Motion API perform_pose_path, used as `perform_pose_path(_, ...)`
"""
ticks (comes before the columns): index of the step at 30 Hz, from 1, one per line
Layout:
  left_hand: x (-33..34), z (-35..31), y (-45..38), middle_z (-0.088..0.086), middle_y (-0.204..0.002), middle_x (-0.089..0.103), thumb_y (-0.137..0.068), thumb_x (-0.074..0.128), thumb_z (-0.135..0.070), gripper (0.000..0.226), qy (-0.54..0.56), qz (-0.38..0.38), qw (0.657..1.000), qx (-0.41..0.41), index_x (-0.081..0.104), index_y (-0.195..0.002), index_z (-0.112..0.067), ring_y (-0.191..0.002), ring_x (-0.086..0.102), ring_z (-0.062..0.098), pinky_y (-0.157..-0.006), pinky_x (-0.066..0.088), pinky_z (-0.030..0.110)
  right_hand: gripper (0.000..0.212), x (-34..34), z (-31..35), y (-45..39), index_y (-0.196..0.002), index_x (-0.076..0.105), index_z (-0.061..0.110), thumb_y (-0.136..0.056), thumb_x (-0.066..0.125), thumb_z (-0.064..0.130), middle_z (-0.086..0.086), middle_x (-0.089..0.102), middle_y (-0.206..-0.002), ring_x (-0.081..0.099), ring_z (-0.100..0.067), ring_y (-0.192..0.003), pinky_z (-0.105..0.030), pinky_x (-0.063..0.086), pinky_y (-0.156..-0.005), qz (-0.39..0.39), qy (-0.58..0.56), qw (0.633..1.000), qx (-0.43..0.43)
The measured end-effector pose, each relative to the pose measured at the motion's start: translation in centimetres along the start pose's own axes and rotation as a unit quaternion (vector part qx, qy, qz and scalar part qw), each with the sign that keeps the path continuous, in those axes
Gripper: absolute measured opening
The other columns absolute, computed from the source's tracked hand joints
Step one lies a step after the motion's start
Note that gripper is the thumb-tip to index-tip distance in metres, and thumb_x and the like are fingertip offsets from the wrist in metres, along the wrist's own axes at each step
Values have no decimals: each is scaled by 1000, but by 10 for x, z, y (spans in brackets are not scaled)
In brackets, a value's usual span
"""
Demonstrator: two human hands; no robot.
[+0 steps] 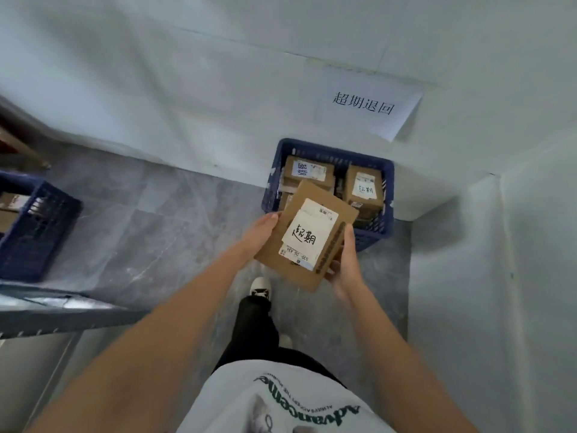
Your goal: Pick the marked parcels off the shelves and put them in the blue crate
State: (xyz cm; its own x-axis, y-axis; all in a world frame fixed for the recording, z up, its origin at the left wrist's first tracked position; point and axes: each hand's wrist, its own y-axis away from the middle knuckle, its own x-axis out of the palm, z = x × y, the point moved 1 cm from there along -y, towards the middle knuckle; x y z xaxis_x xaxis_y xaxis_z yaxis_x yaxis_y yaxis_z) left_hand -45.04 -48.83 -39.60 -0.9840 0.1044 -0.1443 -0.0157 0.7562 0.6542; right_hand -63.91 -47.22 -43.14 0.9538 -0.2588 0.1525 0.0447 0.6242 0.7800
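The grey marbled floor carries a blue crate in its far corner by the wall (parcels inside), and a second crate at its left edge.

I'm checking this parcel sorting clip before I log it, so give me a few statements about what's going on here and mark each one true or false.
1. Both hands hold one cardboard parcel. True: the left hand is at its left edge and the right hand at its right edge.
2. The blue crate by the wall holds nothing. False: at least two cardboard parcels already lie in it.
3. The held parcel has a white label with handwritten characters. True.
4. The held parcel already rests inside the crate. False: it is in the hands, in front of the crate's near side.
5. A printed paper sign hangs on the wall above the crate. True.
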Motion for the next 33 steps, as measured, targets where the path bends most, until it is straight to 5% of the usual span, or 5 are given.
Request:
perform_pose_path(3, 0, -34, -36, -7, -114, 65, -104, 31, -43, 38, -37, 77, 996, -38, 45, -140, -41, -81, 68, 0, -66, 56, 23, 110, -2, 21, -22, -145, 37, 27, -56, 44, 93, -12, 62, -130, 61, -36, -114, -59, 51, -91, 13, -49, 998, 23)
perform_pose_path(8, -9, -72, -105, -3, -150, 39, -94, 54, -47, 38, -120, 170, 972, -105, 48, -131, -54, -139, 30, 34, -103, 25, 73, 101, -12, 49, -73, -125, 63, 24, -66, 24, 97, -17, 65, -124, 56, -42, -116, -67, 39, -99, 10, -191, 973, 126)
perform_pose_path(20, 21, -95, -197, 17, -115, 69, -96, 48, -47, 52, 256, -67, 954, -138, 53, -132, -10, -99, 69, 31, -74, 58, 42, 31, -15, 103, -149, -106, 66, 19, -91, 56, 44, -18, 65, -110, 61, -38, -104, -49, 59, -67, -82, -237, 961, 118)
perform_pose_path(28, 26, -78, -249, -5, -70, 75, -102, 26, -51, 48, 247, -112, 949, -160, 67, -102, -26, -62, 72, 12, -45, 53, 23, 30, -19, 116, -209, -94, 69, 27, -102, 40, 24, 8, 73, -86, 66, -3, -80, -15, 49, -57, -165, 42, 983, 68)
perform_pose_path(33, 32, -61, -297, 1, -97, 76, -98, 28, -59, 54, 181, -105, 958, -194, 67, -116, -26, -90, 72, 21, -80, 58, 40, 38, -18, 105, -259, -73, 54, 27, -104, 36, 39, 12, 57, -77, 53, -6, -72, -26, 40, -74, -183, 117, 973, 71)
